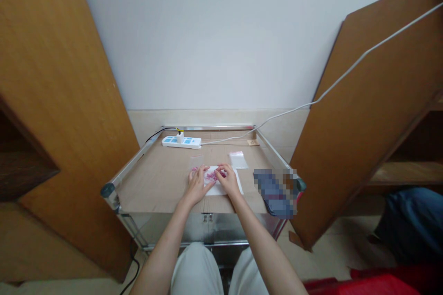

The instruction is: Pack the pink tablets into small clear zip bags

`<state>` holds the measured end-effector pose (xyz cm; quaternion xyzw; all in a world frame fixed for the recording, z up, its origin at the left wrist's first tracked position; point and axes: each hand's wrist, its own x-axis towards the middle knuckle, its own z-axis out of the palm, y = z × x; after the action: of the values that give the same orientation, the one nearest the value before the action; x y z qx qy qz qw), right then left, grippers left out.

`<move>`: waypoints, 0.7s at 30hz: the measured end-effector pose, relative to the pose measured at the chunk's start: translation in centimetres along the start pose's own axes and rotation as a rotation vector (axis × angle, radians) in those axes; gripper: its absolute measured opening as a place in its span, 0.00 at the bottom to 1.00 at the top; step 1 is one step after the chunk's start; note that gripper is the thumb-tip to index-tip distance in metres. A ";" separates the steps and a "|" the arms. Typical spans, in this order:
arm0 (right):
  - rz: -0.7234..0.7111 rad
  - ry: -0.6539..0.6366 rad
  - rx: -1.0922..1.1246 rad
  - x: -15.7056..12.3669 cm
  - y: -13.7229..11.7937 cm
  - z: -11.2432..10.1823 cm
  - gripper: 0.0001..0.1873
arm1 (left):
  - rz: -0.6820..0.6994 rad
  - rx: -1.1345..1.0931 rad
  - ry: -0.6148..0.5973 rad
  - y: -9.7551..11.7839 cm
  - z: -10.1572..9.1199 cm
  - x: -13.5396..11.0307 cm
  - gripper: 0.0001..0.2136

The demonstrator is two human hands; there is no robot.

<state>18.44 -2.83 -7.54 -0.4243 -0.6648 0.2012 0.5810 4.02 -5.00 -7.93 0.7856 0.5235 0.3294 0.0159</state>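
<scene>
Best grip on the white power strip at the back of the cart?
Come from above and pinch the white power strip across its narrow width at the left end. It lies flat and long on the cardboard, so the narrow width suits the grip, and that end is away from the plug standing near the middle and the white cable leaving the right end.

No legible text anywhere, blue markings on the white power strip point(181, 143) too small to read

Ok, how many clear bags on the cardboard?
2: one bag beyond the right hand, another bag, faint, beyond the left hand. More could be hidden under the hands.
</scene>
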 end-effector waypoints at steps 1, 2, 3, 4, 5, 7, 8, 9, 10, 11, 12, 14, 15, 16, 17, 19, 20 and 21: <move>-0.015 -0.033 0.016 -0.1 -0.2 0.0 0.04 | 0.002 0.003 0.003 0.0 0.1 0.0 0.23; -0.030 -0.072 0.025 -0.1 -0.4 0.0 0.04 | 0.003 0.007 0.006 -0.1 0.1 0.0 0.23; -0.042 -0.110 0.027 -0.1 -0.5 0.0 0.04 | 0.005 0.013 0.010 -0.1 0.2 0.0 0.23; -0.053 -0.143 0.026 -0.2 -0.6 0.0 0.05 | 0.005 0.017 0.012 -0.2 0.3 0.0 0.24; -0.061 -0.167 0.024 -0.2 -0.6 0.0 0.06 | 0.005 0.020 0.011 -0.2 0.3 0.0 0.24; -0.064 -0.165 0.017 -0.1 -0.5 -0.1 0.09 | 0.006 0.020 0.012 -0.3 0.4 0.0 0.24; -0.058 -0.136 0.005 -0.1 -0.4 -0.1 0.09 | 0.009 0.016 0.012 -0.3 0.4 0.0 0.24; -0.047 -0.093 -0.017 0.0 -0.3 -0.1 0.09 | 0.012 0.012 0.012 -0.3 0.4 0.0 0.24; -0.032 -0.046 -0.052 0.0 -0.1 -0.2 0.08 | 0.015 0.008 0.013 -0.3 0.3 0.0 0.24; -0.013 -0.001 -0.100 0.0 0.0 -0.2 0.06 | 0.018 0.005 0.013 -0.3 0.3 0.0 0.24; 0.006 0.034 -0.156 0.0 0.2 -0.2 0.05 | 0.017 0.002 0.013 -0.2 0.3 0.0 0.24; 0.035 0.068 -0.275 -0.2 0.3 -0.1 0.03 | 0.014 -0.004 0.013 -0.2 0.3 0.0 0.24; 0.043 0.072 -0.331 -0.4 0.4 -0.1 0.02 | 0.012 -0.005 0.014 -0.2 0.3 0.0 0.24; 0.043 0.072 -0.382 -0.5 0.4 0.0 0.01 | 0.010 -0.006 0.013 -0.3 0.3 0.0 0.24; 0.038 0.070 -0.425 -0.6 0.5 0.1 0.01 | 0.008 -0.006 0.012 -0.3 0.3 0.0 0.25; 0.023 0.061 -0.493 -0.8 0.6 0.2 0.03 | 0.005 -0.005 0.009 -0.3 0.3 0.0 0.24; 0.020 0.056 -0.519 -0.9 0.7 0.3 0.04 | 0.004 -0.006 0.006 -0.3 0.3 0.0 0.24; 0.019 0.049 -0.539 -0.9 0.7 0.3 0.04 | 0.003 -0.007 0.003 -0.3 0.3 0.0 0.24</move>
<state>18.33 -3.08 -8.73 -0.5746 -0.6761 0.0118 0.4612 3.94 -4.71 -8.31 0.7857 0.5212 0.3326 0.0175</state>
